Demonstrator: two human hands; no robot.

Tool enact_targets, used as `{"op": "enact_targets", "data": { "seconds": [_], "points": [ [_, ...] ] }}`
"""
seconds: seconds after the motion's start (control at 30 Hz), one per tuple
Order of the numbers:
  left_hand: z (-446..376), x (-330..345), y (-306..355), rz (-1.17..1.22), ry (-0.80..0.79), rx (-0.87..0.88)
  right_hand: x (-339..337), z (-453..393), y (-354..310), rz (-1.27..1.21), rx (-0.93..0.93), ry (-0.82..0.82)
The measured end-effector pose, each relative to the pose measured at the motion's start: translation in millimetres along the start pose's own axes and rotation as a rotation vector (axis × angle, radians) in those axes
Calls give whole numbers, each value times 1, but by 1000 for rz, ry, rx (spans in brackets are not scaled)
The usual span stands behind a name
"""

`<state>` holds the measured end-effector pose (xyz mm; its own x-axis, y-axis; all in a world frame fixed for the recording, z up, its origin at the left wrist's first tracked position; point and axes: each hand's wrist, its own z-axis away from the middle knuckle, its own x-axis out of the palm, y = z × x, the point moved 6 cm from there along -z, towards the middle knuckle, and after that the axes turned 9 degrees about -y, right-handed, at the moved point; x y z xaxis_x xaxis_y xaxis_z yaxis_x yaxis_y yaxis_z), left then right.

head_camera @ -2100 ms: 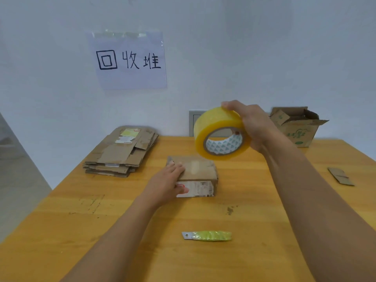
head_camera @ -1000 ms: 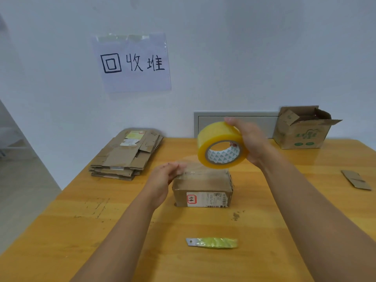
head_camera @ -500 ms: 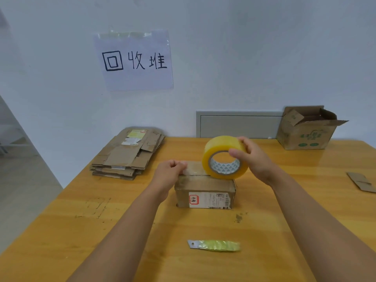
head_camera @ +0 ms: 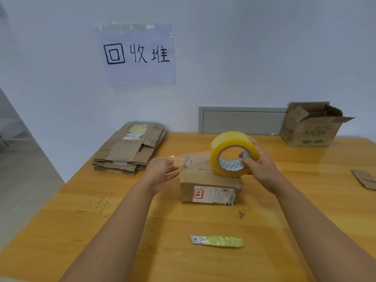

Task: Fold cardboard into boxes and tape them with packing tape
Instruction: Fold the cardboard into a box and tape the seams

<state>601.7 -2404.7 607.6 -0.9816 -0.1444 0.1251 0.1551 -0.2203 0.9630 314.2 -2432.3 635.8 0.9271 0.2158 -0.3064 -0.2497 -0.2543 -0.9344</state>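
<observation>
The desk (head_camera: 305, 200) carries everything within arm's reach, which suits a job done standing over it. At its far left lies a stack (head_camera: 130, 151) of flattened cardboard, probably the supply waiting to be folded. At the far right an open box (head_camera: 311, 129) stands against the wall, well apart from the work.

The small box (head_camera: 209, 188) sits in the middle of the desk, label side toward the person, its top flaps closed so the seam faces up for taping. The roll (head_camera: 234, 153) rests on edge on the right part of the box top, so that tape can run straight along the seam.

The right hand (head_camera: 262, 169) holds the roll, with fingers curled through the core and the palm behind the outer face; this grip is closed firmly on the roll. A clear strip (head_camera: 183, 157) stretches from the roll leftward over the box top and past its left edge. The left hand (head_camera: 160, 171) hovers just left of the box with fingers spread and loosely straight. Whether its fingertips touch the strip's free end I cannot tell, but it looks placed to keep the tape taut or press it down the side.

A green knife (head_camera: 217, 241) lies near the front edge, likely kept there to cut the tape. A cardboard scrap (head_camera: 364, 180) lies at the right edge.
</observation>
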Motion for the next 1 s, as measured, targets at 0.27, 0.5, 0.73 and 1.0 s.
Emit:
{"op": "enact_targets", "data": {
  "seconds": [0.27, 0.5, 0.73, 1.0],
  "points": [
    [3, -12, -11, -6, -54, -67, 7, 3, 3, 21, -6, 2],
    [2, -7, -20, -66, -94, -56, 7, 4, 8, -72, 18, 74],
    [-3, -6, -25, -137, -93, -65, 9, 5, 6, -58, 20, 84],
    [5, 3, -36, -256, -72, -157, 11, 5, 6, -38, 20, 91]
  ]
}}
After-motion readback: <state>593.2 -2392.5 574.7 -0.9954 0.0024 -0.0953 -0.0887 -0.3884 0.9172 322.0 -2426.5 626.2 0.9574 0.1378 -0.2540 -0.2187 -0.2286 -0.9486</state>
